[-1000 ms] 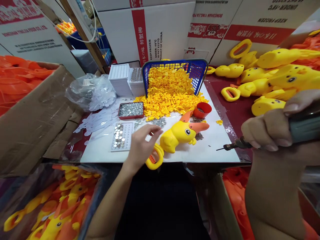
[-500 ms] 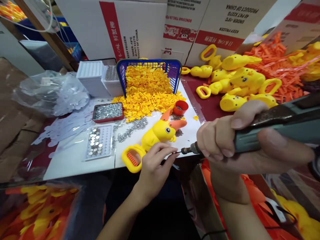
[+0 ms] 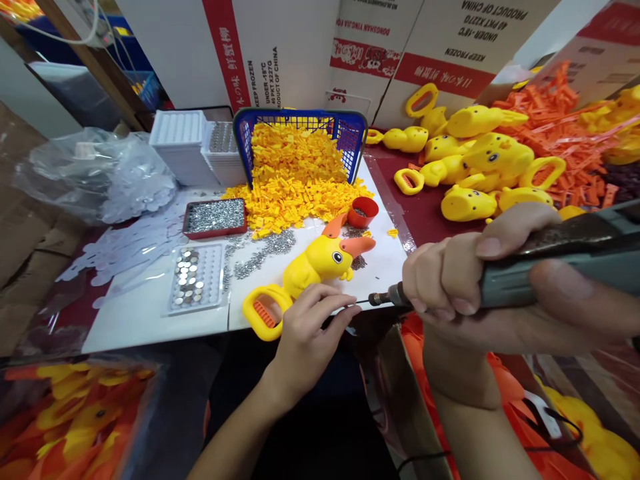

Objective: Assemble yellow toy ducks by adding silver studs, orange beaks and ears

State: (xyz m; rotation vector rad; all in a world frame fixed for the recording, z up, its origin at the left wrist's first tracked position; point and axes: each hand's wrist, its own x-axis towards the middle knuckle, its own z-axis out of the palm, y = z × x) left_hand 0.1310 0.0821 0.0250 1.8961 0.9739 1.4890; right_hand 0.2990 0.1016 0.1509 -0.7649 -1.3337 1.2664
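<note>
My right hand (image 3: 465, 280) is wrapped round a grey-green electric screwdriver (image 3: 590, 257), held level with its thin bit pointing left. The bit's tip reaches the pinched thumb and fingertips of my left hand (image 3: 310, 337). Whatever sits between those fingertips is too small or hidden to make out. Just beyond my left hand a yellow toy duck (image 3: 313, 263) with an orange beak and a ring handle lies on its side on the white table top (image 3: 150, 333). Small silvery screws (image 3: 273, 250) are strewn behind it.
A red tray (image 3: 215, 219) of small metal parts and a white tray of button cells (image 3: 193, 280) stand left. Yellow clips (image 3: 295, 167) spill from a blue basket (image 3: 357, 143). A red cup (image 3: 363, 210) is behind the duck. More yellow ducks (image 3: 490, 160) are piled right.
My right hand and the screwdriver have shifted slightly right, showing a little more of the bit. My left hand keeps its pinch, and the duck lies as before.
</note>
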